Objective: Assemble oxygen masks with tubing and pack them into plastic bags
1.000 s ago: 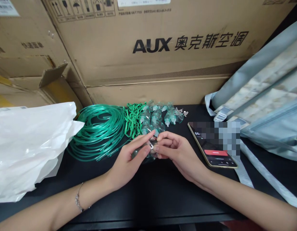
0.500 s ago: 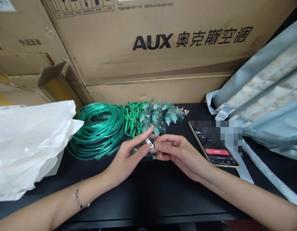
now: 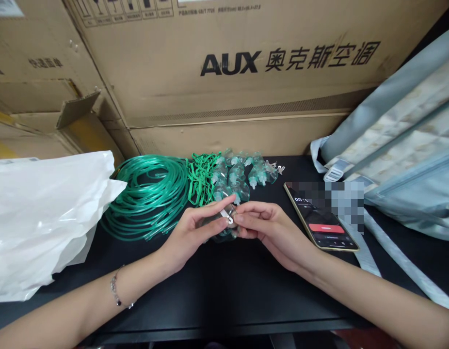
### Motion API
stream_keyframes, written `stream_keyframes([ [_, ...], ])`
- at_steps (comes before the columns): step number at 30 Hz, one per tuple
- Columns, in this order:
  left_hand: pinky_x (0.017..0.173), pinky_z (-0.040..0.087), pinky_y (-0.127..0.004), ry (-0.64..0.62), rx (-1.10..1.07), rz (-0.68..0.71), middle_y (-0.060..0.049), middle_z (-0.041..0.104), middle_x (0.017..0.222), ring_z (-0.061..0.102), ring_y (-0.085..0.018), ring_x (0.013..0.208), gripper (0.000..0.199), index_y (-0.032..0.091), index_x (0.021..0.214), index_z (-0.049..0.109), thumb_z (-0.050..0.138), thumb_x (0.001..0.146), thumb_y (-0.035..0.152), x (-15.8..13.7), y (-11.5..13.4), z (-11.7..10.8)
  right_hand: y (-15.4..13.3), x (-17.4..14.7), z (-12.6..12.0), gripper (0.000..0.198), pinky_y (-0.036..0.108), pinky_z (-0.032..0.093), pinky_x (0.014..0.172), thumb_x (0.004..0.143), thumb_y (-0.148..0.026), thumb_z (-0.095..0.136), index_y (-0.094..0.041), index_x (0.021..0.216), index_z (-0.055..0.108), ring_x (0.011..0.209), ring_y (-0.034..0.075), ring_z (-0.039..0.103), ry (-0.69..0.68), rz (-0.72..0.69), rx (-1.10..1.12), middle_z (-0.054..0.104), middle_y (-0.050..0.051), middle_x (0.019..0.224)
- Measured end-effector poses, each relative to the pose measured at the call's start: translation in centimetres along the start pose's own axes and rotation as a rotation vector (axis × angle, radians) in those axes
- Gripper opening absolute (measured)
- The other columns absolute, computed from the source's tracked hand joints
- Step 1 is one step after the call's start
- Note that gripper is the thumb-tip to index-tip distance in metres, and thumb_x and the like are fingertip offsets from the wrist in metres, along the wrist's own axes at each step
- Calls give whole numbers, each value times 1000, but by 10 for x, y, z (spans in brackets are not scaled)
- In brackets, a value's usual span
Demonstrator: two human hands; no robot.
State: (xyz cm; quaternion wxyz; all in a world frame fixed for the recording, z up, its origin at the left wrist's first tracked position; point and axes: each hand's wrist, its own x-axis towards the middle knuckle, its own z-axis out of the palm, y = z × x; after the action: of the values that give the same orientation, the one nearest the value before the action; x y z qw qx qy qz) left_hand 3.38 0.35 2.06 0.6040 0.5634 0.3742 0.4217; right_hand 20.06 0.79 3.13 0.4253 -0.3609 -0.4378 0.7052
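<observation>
A clear greenish oxygen mask (image 3: 226,236) is held between my two hands above the dark table. My left hand (image 3: 190,235) grips its left side, thumb on top. Fingers of my right hand (image 3: 270,225) pinch the mask's right edge, beside a small pale nose clip (image 3: 230,219) at the left thumb tip. Much of the mask is covered by the fingers. Just beyond the hands lie several similar masks (image 3: 238,174), with green elastic straps (image 3: 201,182) to their left. A few loose nose clips (image 3: 280,169) rest at the masks' far right.
Coiled green tubing (image 3: 146,196) lies left of the straps, beside a white plastic bag (image 3: 46,218). Cardboard boxes (image 3: 228,102) stand along the back. To the right are a phone (image 3: 321,218) with a lit screen and a pale blue backpack (image 3: 413,179) with trailing straps.
Both hands keep their hold on the mask. The left fingers have shifted very slightly, and the nose clip sits marginally farther right.
</observation>
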Motion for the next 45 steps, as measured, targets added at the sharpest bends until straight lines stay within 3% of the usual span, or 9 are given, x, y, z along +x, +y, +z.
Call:
stream_keyframes([
  [6,105,26,-36,3,-33,-38,2,56,123,42,-21,122,31,30,105,63,64,74,28,1,0,1,-1,-1,1,6,17,42,52,65,-18,70,-17,71,69,50,4,50,17,-73,-31,60,-4,57],
  [12,99,33,-30,-25,-134,-156,1,70,100,56,-15,106,37,30,109,61,66,72,25,3,3,-1,2,0,-1,4,19,41,51,65,-18,71,-18,69,69,51,5,48,21,-153,-72,59,-3,58],
  [15,97,36,-29,4,-156,-163,0,68,103,57,-15,104,39,30,108,62,68,70,22,3,4,-3,5,2,-2,7,19,44,54,64,-19,72,-19,69,69,54,6,51,15,-161,-88,61,-3,60],
  [20,98,34,-29,46,-152,-120,-1,64,112,51,-16,112,39,29,107,62,69,70,23,3,2,-3,6,4,-3,18,25,49,72,59,-17,74,-20,76,68,70,10,60,5,-186,-156,67,-1,76],
  [28,95,35,-23,70,-260,-168,2,67,106,51,-14,111,37,30,107,62,68,71,24,0,2,2,6,8,-6,16,27,49,74,62,-18,73,-19,77,67,67,10,60,2,-199,-192,66,-2,73],
  [32,89,39,-21,71,-304,-210,1,66,106,55,-12,103,41,31,111,60,67,72,22,0,0,2,5,9,-9,15,27,48,75,64,-20,71,-21,78,66,69,10,60,-30,-193,-216,65,-2,74],
  [35,83,42,-24,57,-346,-181,-3,66,105,57,-15,96,38,25,110,61,66,73,21,3,-2,-1,2,11,-14,11,28,46,77,68,-23,68,-22,79,66,75,11,58,-51,-229,-249,63,-1,78],
  [41,60,48,-23,61,-375,-188,-2,64,71,57,-10,62,14,13,81,66,69,69,17,8,-9,-6,-2,13,-23,11,29,41,79,76,-27,60,-21,83,66,80,13,54,-161,-236,-277,60,0,81],
  [45,57,49,-21,13,-426,-217,0,62,64,57,-9,59,9,13,75,64,69,69,16,8,-12,-6,-2,13,-23,9,26,40,76,74,-24,63,-21,82,65,76,11,53,-225,-205,-255,59,-1,79],
])
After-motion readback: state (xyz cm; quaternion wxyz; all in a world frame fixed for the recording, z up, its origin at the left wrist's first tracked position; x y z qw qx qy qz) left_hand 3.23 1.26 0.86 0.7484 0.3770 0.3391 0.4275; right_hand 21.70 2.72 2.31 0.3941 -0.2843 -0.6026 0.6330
